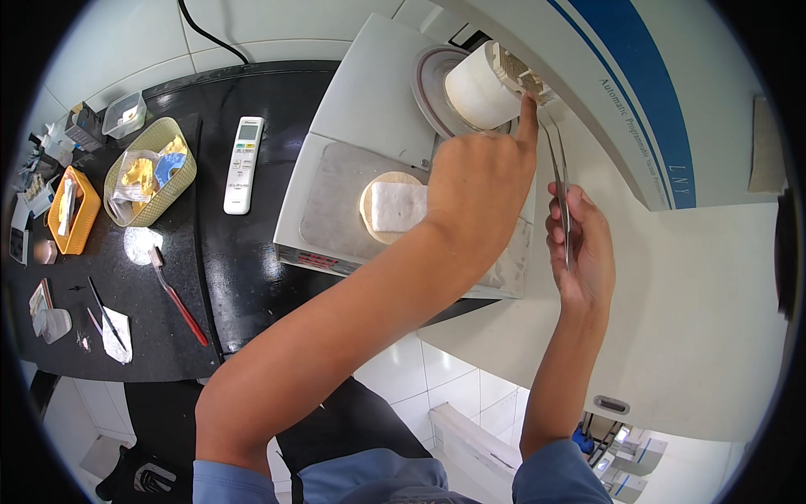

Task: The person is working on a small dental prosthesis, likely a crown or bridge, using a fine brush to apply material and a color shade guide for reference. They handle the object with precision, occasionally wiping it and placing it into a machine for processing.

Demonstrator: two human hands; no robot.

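Note:
My left hand [483,172] reaches over the furnace base with its index finger stretched out. The fingertip is at the beige, pitted top [509,65] of a white cylinder [480,88], by some small pale pieces too small to name. The other fingers curl under and are mostly hidden. My right hand [588,227] holds metal tweezers [564,181] between thumb and fingers. Their two tips are apart, pointing up near the same pieces. The cylinder stands on a round, red-edged plate [428,80] of the furnace [367,63].
A white square pad on a round beige disc [399,206] lies on the furnace's grey metal plate [327,202]. The furnace's upper housing [588,76] overhangs at right. On the black counter are a remote control [244,168], two baskets [159,193] [74,223] and a red-handled brush [180,302].

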